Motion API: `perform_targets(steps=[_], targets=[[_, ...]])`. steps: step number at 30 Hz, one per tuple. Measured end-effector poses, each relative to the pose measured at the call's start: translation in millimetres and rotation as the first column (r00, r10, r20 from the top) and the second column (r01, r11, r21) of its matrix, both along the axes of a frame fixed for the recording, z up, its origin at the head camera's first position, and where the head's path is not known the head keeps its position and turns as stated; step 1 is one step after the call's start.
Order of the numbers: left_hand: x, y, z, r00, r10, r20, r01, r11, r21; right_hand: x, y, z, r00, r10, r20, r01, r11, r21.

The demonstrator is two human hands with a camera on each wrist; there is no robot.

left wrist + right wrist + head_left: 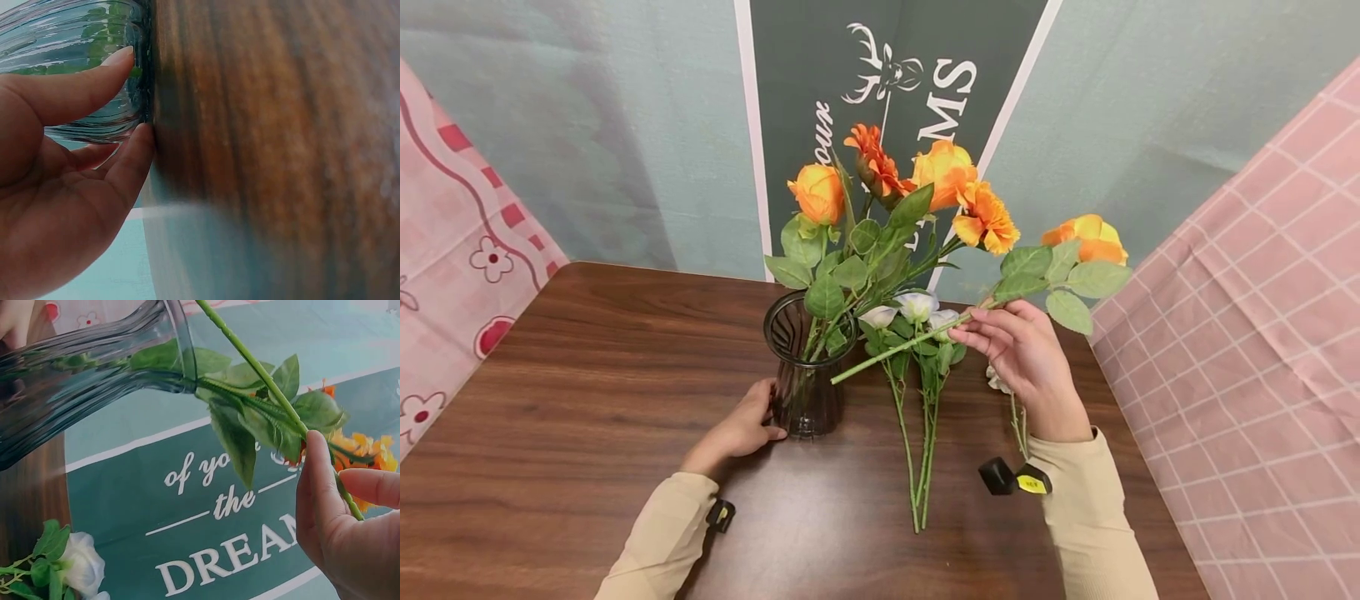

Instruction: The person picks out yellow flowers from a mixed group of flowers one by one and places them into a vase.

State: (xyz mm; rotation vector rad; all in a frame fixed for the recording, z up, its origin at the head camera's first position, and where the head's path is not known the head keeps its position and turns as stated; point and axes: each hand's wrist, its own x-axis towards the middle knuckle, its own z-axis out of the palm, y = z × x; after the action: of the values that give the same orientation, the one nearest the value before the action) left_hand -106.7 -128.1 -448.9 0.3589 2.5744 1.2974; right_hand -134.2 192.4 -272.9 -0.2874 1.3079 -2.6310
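A dark, ribbed glass vase (808, 412) stands upright on the wooden table. My left hand (745, 425) grips it low down; in the left wrist view the thumb (94, 87) lies along the glass near the base. Several orange flowers lean out of the vase, among them an orange rose (818, 193) and a red-orange flower (874, 162). Between thumb and fingers, my right hand (1030, 362) pinches another orange artificial rose (1086, 240). Its bare green stem (256, 365) slants down leftward, the cut end outside the vase, near the rim (184, 347).
White roses (917, 307) with long stems lie on the table (587, 400) right of the vase. A further white flower (997, 379) is partly hidden behind my right hand. A printed cloth (655, 125) hangs behind; pink cloths hang at both sides.
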Motion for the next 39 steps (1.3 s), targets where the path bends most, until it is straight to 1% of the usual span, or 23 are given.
perform_targets(steps=[4, 9, 13, 17, 21, 24, 27, 30, 31, 34, 35, 38, 39], targets=[[-0.1, -0.2, -0.7, 1.0, 0.002, -0.008, -0.002, 1.0, 0.0, -0.9, -6.1, 5.8, 0.999, -0.012, -0.04, 0.013, 0.999, 0.03], [0.0, 0.3, -1.8, 1.0, -0.001, -0.016, 0.0, 1.0, -0.003, -4.1, -14.8, 12.3, 0.997, -0.04, -0.067, 0.045, 0.997, 0.061], [0.5, 1.1, -1.2, 1.0, 0.003, -0.021, -0.003, 1.0, -0.003, -6.8, -22.0, 17.6, 0.993, -0.065, -0.095, 0.076, 0.99, 0.117], [0.9, 1.1, -0.1, 1.0, 0.003, -0.023, -0.003, 1.0, -0.001, -8.9, -30.2, 21.3, 0.989, -0.083, -0.123, 0.106, 0.974, 0.198], [0.9, 0.3, 0.5, 1.0, 0.005, -0.025, -0.005, 1.0, 0.003, -10.0, -36.8, 21.4, 0.986, -0.089, -0.141, 0.125, 0.953, 0.276], [1.4, 0.1, 1.9, 1.0, 0.004, -0.027, -0.004, 1.0, -0.002, -9.9, -40.5, 20.4, 0.986, -0.082, -0.148, 0.125, 0.941, 0.315], [2.4, 0.1, 4.2, 1.0, 0.005, -0.022, -0.005, 1.0, -0.007, -10.4, -44.0, 19.2, 0.985, -0.075, -0.156, 0.124, 0.934, 0.335], [3.0, -0.4, 4.9, 1.0, 0.004, -0.012, -0.004, 1.0, 0.002, -11.8, -46.9, 18.0, 0.984, -0.064, -0.166, 0.121, 0.924, 0.361], [2.9, -0.8, 4.2, 1.0, 0.003, -0.011, -0.003, 1.0, 0.01, -12.4, -47.9, 17.6, 0.984, -0.06, -0.168, 0.12, 0.92, 0.373], [2.2, -2.3, 0.3, 0.999, -0.012, -0.036, 0.013, 0.999, 0.031, -14.3, -50.3, 16.4, 0.986, -0.045, -0.163, 0.11, 0.902, 0.417], [0.2, -4.1, -6.7, 0.997, -0.022, -0.074, 0.025, 0.999, 0.033, -14.9, -51.2, 16.1, 0.987, -0.038, -0.159, 0.104, 0.897, 0.431], [-0.1, -4.9, -9.7, 0.994, -0.034, -0.104, 0.038, 0.999, 0.038, -16.7, -53.4, 15.4, 0.988, -0.021, -0.153, 0.091, 0.88, 0.466], [-0.1, -4.8, -9.7, 0.995, -0.03, -0.098, 0.034, 0.999, 0.042, -17.2, -54.2, 15.3, 0.988, -0.016, -0.155, 0.089, 0.875, 0.476]])
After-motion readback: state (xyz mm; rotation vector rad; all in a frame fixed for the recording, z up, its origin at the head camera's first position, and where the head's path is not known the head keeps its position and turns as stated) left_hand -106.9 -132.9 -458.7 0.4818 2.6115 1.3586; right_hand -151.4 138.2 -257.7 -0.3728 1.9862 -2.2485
